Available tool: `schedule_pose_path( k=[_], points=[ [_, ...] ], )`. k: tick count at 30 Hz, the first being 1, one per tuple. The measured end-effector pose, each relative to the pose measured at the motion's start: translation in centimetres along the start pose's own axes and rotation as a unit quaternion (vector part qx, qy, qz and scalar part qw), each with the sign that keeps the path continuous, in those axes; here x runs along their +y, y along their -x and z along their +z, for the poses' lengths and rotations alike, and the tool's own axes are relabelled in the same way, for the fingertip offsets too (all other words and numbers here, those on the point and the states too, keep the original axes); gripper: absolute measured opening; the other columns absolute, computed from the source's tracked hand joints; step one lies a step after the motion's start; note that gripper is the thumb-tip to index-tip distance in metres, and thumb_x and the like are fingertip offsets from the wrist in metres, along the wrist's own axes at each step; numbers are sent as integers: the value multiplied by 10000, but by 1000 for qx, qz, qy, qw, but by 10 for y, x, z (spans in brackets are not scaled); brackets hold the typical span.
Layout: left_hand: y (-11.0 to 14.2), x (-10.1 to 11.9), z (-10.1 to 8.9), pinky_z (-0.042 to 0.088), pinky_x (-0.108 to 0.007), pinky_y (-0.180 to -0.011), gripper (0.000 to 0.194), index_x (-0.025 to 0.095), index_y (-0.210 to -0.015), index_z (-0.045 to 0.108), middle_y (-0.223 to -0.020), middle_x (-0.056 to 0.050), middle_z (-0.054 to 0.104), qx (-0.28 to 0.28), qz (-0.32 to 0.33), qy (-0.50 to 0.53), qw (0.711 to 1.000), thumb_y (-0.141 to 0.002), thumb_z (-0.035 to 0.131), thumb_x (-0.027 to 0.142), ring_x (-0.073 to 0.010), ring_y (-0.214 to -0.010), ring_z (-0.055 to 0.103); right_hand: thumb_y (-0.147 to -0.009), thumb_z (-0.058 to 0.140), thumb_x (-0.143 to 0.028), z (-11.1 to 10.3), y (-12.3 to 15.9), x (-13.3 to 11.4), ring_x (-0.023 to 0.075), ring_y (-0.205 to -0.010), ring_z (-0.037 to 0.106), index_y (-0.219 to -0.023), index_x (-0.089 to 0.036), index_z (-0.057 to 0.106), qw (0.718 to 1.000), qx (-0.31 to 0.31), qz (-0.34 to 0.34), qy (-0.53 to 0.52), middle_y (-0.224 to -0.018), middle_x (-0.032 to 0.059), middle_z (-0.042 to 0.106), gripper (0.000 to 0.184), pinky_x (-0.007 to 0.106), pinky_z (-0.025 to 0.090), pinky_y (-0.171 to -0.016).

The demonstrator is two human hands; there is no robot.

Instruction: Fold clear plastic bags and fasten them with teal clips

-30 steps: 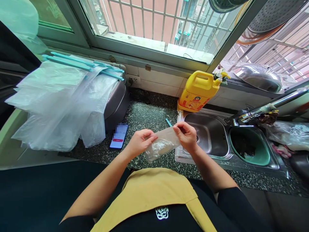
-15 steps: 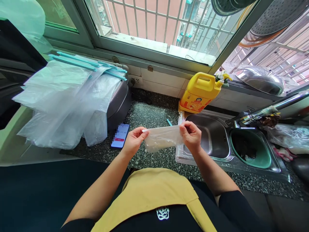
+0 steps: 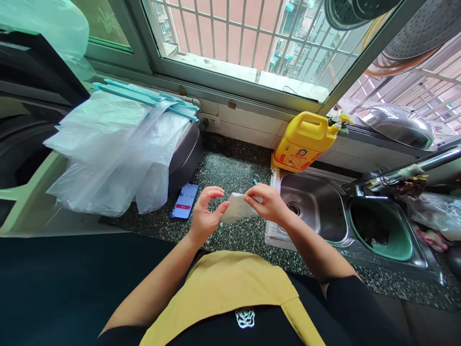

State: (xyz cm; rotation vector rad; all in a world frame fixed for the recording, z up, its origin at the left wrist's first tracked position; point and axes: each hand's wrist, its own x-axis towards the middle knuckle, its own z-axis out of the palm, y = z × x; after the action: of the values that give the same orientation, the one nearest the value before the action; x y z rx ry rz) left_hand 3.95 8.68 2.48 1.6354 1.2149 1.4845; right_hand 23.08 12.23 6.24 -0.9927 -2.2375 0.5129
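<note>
Both my hands hold a small clear plastic bag (image 3: 236, 207), folded into a short bundle, above the speckled counter (image 3: 230, 173). My left hand (image 3: 206, 214) pinches its left end with thumb and fingers curved. My right hand (image 3: 268, 203) grips the right end from above, fingers closed on the plastic. A phone (image 3: 185, 201) with a lit screen lies flat on the counter just left of my left hand.
A pile of clear zip bags (image 3: 111, 144) with teal strips drapes over a grey appliance (image 3: 185, 154) at left. A yellow jug (image 3: 306, 142) stands behind a steel sink (image 3: 313, 211). A green basin (image 3: 382, 230) sits in the right sink bowl under a tap (image 3: 406, 170).
My hands have come together, and the bag, stretched flat between them half a second ago, is now folded into a short bundle. The view has shifted slightly right.
</note>
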Motion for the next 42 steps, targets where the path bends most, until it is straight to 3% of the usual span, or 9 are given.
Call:
schedule_pose_path(
  k=[4, 14, 19, 26, 34, 42],
  points=[
    [6, -2, 0, 449, -364, -917, 65, 196, -844, 609, -1005, -65, 609, -9, 16, -11, 1000, -813, 620, 252, -191, -988, 571, -867, 542, -214, 1, 5, 1, 137, -608, 525, -723, -177, 601, 1000, 2, -5, 1, -648, 29, 643, 160, 257, 398, -603],
    [5, 4, 17, 478, -342, -861, 61, 202, -847, 629, -965, -52, 622, -6, 46, -10, 999, -789, 647, 197, -173, -930, 593, -861, 559, -212, 2, 12, 0, 145, -600, 520, -726, -179, 587, 999, 14, -18, 32, -643, 31, 641, 142, 262, 395, -591],
    [4, 6, 20, 475, -333, -836, 81, 189, -727, 599, -894, -48, 642, -8, -2, 10, 1000, -793, 638, 218, -170, -872, 607, -857, 569, -215, 3, 15, 0, 145, -611, 529, -743, -185, 588, 999, 17, -16, 32, -665, 31, 651, 119, 263, 400, -602],
    [7, 1, 20, 469, -338, -857, 115, 187, -706, 602, -905, -53, 646, 26, -51, 57, 997, -762, 670, 260, -175, -895, 603, -871, 542, -232, 4, 18, 1, 146, -593, 526, -711, -187, 585, 999, 24, -12, 46, -626, 23, 632, 171, 273, 385, -597],
    [3, 1, 15, 432, -417, -956, 176, 193, -787, 709, -1075, -106, 673, -58, -121, 79, 988, -748, 682, 362, -230, -1027, 602, -882, 522, -242, 9, 21, 0, 156, -612, 541, -721, -184, 594, 998, 23, -9, 58, -640, 34, 644, 186, 283, 393, -617],
    [-8, 7, 27, 484, -329, -816, 214, 176, -661, 696, -806, -53, 687, -10, -186, 179, 966, -689, 720, 387, -176, -816, 620, -898, 507, -263, 8, 21, -2, 155, -617, 534, -728, -185, 606, 996, 11, -26, 84, -632, 35, 641, 212, 282, 379, -614]
  ],
)
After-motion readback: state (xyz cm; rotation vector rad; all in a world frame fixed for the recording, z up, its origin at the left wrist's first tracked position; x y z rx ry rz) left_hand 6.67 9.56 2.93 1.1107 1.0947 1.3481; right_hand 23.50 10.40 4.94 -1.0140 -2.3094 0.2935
